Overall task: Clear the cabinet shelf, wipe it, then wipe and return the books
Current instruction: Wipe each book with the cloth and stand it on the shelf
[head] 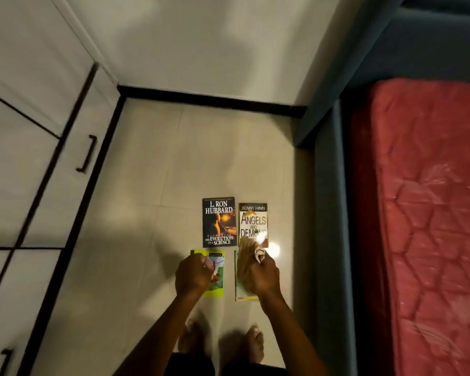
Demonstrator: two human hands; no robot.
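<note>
Books [219,222] flat, covers up

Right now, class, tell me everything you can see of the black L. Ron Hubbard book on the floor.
The black book is a paperback lying flat, face up on the pale tiled floor. Its glossy dark cover shows the author's name in white at the top, an orange glowing picture in the middle, and "The Evolution of a Science" below. It lies beside the Benny Hinn book, above the yellow-green book. Neither hand touches it.

dim | glare spot on floor tiles [273,249] | soft blur | edges bowed
</note>
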